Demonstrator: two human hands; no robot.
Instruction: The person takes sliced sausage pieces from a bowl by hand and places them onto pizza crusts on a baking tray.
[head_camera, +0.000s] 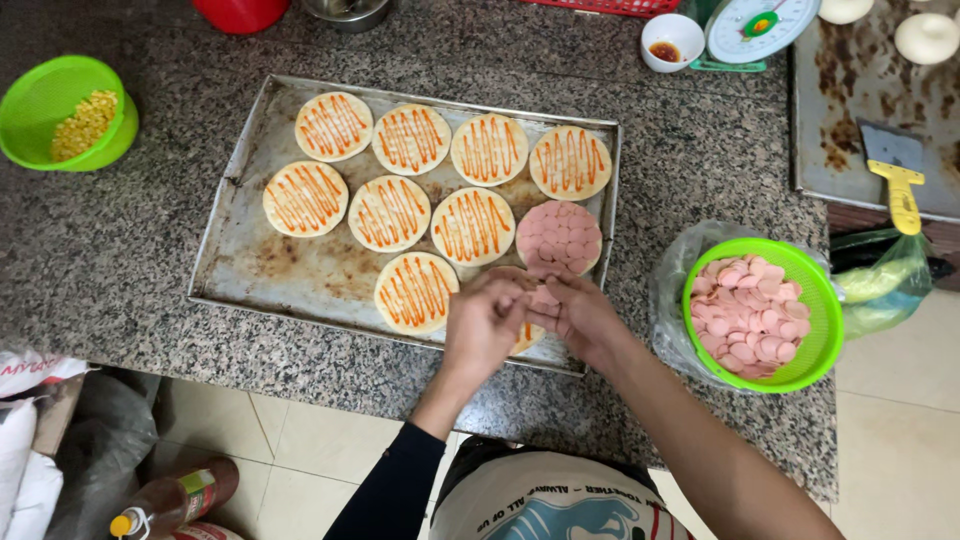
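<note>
A metal baking tray (255, 245) lies on the granite counter with several small round dough bases striped with orange sauce (390, 212). One base (558, 237) is fully covered with pink sausage slices. My left hand (483, 325) and my right hand (580, 315) meet over the base at the tray's front right, mostly hiding it. Both hands pinch pink sausage slices (542, 297) just above that base. A green colander (825, 310) full of pink sausage slices stands to the right of my right hand.
A green bowl of corn kernels (62, 110) sits at the left. At the back stand a small white sauce cup (668, 42) and a kitchen scale (757, 27). A second tray (860, 110) with a yellow-handled scraper (897, 170) lies at the right. A sauce bottle (175, 497) lies on the floor.
</note>
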